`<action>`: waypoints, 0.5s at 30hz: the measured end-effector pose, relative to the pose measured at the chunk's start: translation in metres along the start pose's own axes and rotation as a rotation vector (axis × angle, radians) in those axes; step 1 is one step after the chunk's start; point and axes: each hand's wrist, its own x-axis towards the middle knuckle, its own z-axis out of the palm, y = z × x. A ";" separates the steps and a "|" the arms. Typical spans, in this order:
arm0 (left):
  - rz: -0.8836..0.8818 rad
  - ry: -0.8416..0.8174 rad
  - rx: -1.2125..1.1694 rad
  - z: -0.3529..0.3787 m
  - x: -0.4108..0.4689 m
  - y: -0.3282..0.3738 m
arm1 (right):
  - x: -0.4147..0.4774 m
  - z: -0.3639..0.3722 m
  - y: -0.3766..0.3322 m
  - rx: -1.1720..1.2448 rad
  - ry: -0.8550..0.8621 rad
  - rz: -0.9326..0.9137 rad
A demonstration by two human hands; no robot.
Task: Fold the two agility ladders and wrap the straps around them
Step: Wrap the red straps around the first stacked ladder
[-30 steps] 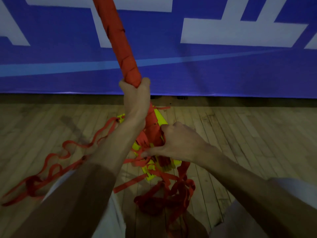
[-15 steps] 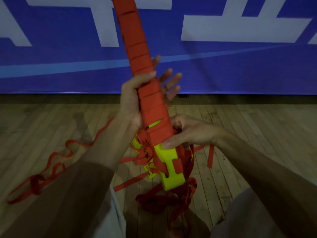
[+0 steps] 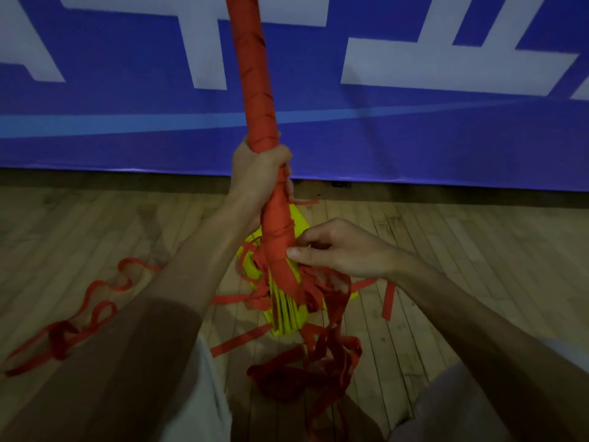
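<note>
A long bundle of stacked yellow ladder rungs stands nearly upright in front of me, wound along most of its length in red strap. My left hand grips the wrapped bundle around its middle. Lower down, my right hand pinches the red strap against the bundle's right side. Bare yellow rung ends stick out below the wrapping. Loose red strap hangs from the bundle and piles on the floor beneath it. More yellow rungs lie on the floor behind the bundle, partly hidden.
A second length of red strap snakes across the wooden floor to the left. A blue banner with white shapes covers the wall just behind. My knees in light clothing show at the bottom edge.
My left hand, which was open behind the bundle half a second ago, now grips it. The bundle turned, hiding its flat yellow face. My right hand stays low at the strap.
</note>
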 end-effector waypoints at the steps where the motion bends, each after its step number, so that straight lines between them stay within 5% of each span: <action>1: 0.045 0.076 0.088 -0.002 0.004 -0.003 | -0.001 0.001 -0.001 -0.046 0.009 0.000; 8: 0.108 0.319 0.215 0.001 0.009 -0.011 | -0.001 0.014 -0.010 -0.666 0.161 0.049; 11: 0.006 0.261 0.048 0.001 0.012 -0.008 | 0.000 0.007 -0.008 -0.559 0.230 0.038; 15: 0.015 0.165 -0.015 0.001 0.004 -0.005 | -0.011 -0.016 -0.006 -0.110 0.067 0.044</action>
